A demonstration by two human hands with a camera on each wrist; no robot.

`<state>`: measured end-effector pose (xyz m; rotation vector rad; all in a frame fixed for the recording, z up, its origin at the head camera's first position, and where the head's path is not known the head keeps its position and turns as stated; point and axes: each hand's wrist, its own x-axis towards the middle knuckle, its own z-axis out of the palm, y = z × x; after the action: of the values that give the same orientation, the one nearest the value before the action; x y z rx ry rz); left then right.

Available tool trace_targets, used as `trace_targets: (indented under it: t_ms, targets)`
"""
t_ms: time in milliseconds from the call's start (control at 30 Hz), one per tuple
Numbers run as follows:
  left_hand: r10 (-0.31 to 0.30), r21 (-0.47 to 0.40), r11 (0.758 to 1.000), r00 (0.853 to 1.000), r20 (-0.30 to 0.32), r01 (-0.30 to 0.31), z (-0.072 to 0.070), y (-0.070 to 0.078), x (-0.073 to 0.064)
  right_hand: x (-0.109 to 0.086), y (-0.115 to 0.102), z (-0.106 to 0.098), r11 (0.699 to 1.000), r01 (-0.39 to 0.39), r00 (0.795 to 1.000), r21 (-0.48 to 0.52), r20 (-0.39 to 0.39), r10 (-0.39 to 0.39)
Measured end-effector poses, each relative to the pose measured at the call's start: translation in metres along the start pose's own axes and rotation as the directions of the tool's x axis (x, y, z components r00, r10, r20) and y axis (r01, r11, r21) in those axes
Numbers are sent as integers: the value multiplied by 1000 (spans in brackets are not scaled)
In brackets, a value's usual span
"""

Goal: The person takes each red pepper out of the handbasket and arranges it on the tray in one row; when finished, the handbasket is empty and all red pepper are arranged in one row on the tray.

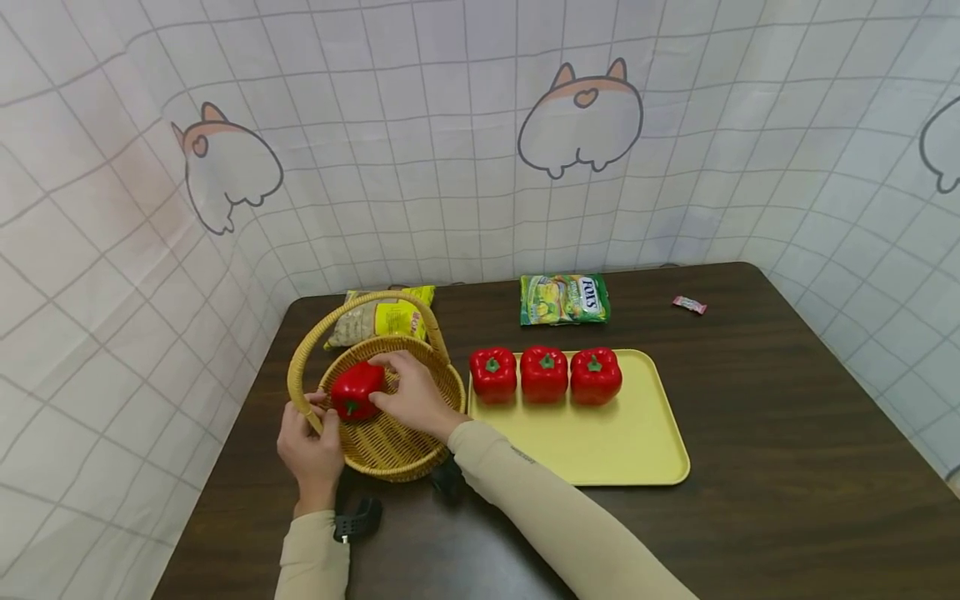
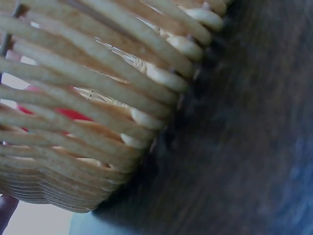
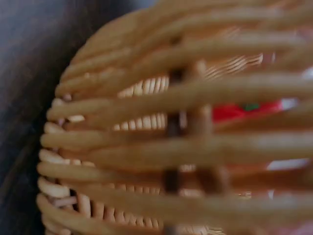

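Observation:
A red bell pepper lies on its side inside the round wicker basket, its green stem toward the near side. My right hand reaches over the basket's right rim and holds the pepper between thumb and fingers. At the basket's left side, my left hand grips the rim by the foot of the arched handle. Both wrist views look at the woven wall from close by. Bits of the red pepper show through its gaps in the left wrist view and the right wrist view.
Three red bell peppers stand in a row along the far edge of a yellow tray, right of the basket. Behind lie a yellow snack bag, a green candy bag and a small pink wrapped candy.

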<state>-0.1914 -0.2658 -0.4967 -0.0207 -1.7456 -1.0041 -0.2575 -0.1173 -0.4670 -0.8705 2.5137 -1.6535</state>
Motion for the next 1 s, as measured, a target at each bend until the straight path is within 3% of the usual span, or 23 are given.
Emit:
trace_targets:
  t_ms: [133, 233, 600, 833, 1000]
  targets:
    - [-26, 24, 999, 1000, 14, 25, 2, -25, -8, 4, 3, 3, 998, -42, 998, -46, 44, 44]
    - [-37, 20, 999, 999, 28, 37, 2, -29, -10, 6, 4, 6, 996, -69, 994, -61, 81, 74]
    - [-34, 20, 999, 999, 31, 33, 0, -27, -8, 6, 9, 16, 971, -60, 971, -232, 213, 111]
    - [-43, 26, 999, 998, 37, 42, 0, -25, -8, 4, 7, 17, 976, -129, 972, -176, 173, 160]
    - [-24, 3, 1000, 999, 30, 24, 1, -11, -2, 5, 6, 16, 971, -126, 969, -202, 185, 165]
